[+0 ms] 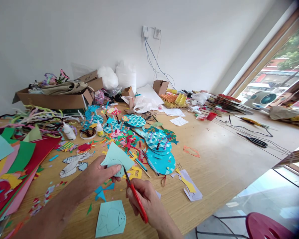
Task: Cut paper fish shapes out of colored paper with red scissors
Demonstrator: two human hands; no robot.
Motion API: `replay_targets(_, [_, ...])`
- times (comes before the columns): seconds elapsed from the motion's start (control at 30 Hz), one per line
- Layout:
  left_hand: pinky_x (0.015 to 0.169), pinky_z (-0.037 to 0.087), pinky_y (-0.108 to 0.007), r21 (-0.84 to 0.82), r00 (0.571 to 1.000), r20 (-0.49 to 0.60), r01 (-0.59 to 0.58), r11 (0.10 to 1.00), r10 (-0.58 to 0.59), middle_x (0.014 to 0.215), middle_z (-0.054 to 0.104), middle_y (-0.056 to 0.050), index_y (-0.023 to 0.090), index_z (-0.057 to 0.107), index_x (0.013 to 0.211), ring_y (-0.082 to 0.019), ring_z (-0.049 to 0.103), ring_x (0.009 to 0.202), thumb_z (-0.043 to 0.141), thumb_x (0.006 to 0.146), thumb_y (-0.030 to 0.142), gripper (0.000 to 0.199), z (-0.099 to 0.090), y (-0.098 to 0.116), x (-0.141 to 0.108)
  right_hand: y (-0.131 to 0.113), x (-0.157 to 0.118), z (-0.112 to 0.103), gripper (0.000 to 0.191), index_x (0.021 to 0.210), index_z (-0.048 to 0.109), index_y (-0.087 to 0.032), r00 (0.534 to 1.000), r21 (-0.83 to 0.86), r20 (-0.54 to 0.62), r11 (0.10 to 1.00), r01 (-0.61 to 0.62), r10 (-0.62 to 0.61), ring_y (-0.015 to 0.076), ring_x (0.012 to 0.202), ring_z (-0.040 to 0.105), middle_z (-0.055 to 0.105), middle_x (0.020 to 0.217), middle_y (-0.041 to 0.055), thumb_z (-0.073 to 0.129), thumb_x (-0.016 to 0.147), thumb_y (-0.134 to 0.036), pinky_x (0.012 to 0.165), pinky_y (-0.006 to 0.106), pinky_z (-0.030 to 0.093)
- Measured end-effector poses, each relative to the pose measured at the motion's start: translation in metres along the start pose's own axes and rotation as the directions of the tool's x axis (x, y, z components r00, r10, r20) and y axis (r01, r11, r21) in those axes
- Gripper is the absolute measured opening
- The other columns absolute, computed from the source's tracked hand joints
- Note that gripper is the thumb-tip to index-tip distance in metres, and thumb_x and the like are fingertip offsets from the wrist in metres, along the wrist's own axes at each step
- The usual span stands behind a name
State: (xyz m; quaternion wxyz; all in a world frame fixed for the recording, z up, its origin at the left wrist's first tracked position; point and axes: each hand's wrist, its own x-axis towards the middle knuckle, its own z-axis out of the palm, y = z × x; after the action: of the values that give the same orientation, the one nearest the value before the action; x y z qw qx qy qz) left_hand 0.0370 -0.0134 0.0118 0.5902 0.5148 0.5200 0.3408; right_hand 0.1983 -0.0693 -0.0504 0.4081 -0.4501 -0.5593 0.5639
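Note:
My left hand (104, 171) pinches a light-blue sheet of paper (117, 154) with a fish outline drawn on it. In my right hand (146, 196) is a pair of red-handled scissors (137, 196), its blades at the paper's right edge beside my left thumb. On the table below lies a second light-blue paper (111, 219) with a pencilled fish. Left of my left hand are cut-out paper fish (75, 162) in white and blue. Round blue pieces with wavy layers (158, 142) lie beyond my hands, among pencils and paper scraps.
Stacked coloured paper (25, 159) lies at the left. Glue bottles (69, 131) stand near pipe cleaners (37, 121). A full cardboard box (55, 99) sits by the wall. To the right are black-handled scissors (254, 140), a red cup (211, 116) and cables. A red stool (265, 225) stands beyond the table edge.

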Motion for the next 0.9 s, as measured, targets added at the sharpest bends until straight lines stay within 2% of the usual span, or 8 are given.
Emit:
replay_targets(0.13, [0.059, 0.05, -0.029, 0.008, 0.999, 0.037, -0.018, 1.0, 0.018, 0.058, 0.067, 0.002, 0.019, 0.058, 0.067, -0.018, 0.064, 0.058, 0.07, 0.066, 0.034, 0.019, -0.0004, -0.0005, 0.0003, -0.0014, -0.0005, -0.001, 0.032, 0.055, 0.038, -0.019, 0.999, -0.06, -0.015, 0.998, 0.033, -0.033, 0.0057, 0.041, 0.029, 0.034, 0.046, -0.0071, 0.047, 0.084, -0.03, 0.041, 0.019, 0.021])
replay_targets(0.3, [0.059, 0.049, -0.029, 0.018, 0.998, 0.06, -0.014, 1.0, 0.013, 0.058, 0.066, 0.003, 0.02, 0.057, 0.067, -0.017, 0.063, 0.058, 0.069, 0.068, 0.034, 0.019, -0.0011, -0.0003, -0.0009, -0.0055, -0.0022, -0.0027, 0.037, 0.055, 0.035, -0.019, 0.996, -0.167, -0.029, 0.983, 0.08, -0.085, 0.007, 0.046, 0.026, 0.03, 0.049, -0.0068, 0.047, 0.086, -0.035, 0.044, 0.021, 0.02])
replay_targets(0.5, [0.057, 0.045, -0.028, 0.103, 0.997, 0.07, -0.039, 0.994, 0.032, 0.054, 0.061, 0.003, 0.02, 0.055, 0.062, -0.016, 0.056, 0.054, 0.065, 0.069, 0.037, 0.021, -0.0015, 0.0012, -0.0011, -0.005, -0.0035, -0.0044, 0.038, 0.056, 0.034, -0.019, 0.996, -0.264, -0.046, 0.962, 0.065, -0.08, 0.0074, 0.048, 0.026, 0.031, 0.05, -0.0065, 0.048, 0.088, -0.035, 0.045, 0.021, 0.02])
replay_targets(0.73, [0.048, 0.032, -0.023, 0.096, 0.994, 0.082, -0.084, 0.992, 0.077, 0.048, 0.046, 0.007, 0.021, 0.047, 0.055, -0.01, 0.04, 0.047, 0.063, 0.07, 0.04, 0.029, -0.0007, 0.0035, -0.0009, -0.0051, -0.0028, -0.0045, 0.046, 0.054, 0.035, -0.02, 0.996, -0.225, -0.047, 0.972, 0.068, -0.081, 0.0086, 0.048, 0.025, 0.03, 0.049, -0.0055, 0.047, 0.088, -0.048, 0.044, 0.021, 0.02])
replay_targets(0.9, [0.048, 0.032, -0.023, 0.114, 0.997, 0.061, -0.058, 0.992, 0.051, 0.048, 0.045, 0.007, 0.021, 0.047, 0.058, -0.011, 0.039, 0.048, 0.061, 0.07, 0.039, 0.026, 0.0012, 0.003, -0.0017, -0.0013, -0.0008, -0.0025, 0.045, 0.054, 0.037, -0.02, 0.994, -0.181, -0.048, 0.98, 0.087, -0.097, 0.0086, 0.048, 0.026, 0.031, 0.049, -0.0054, 0.047, 0.087, -0.048, 0.044, 0.021, 0.02])
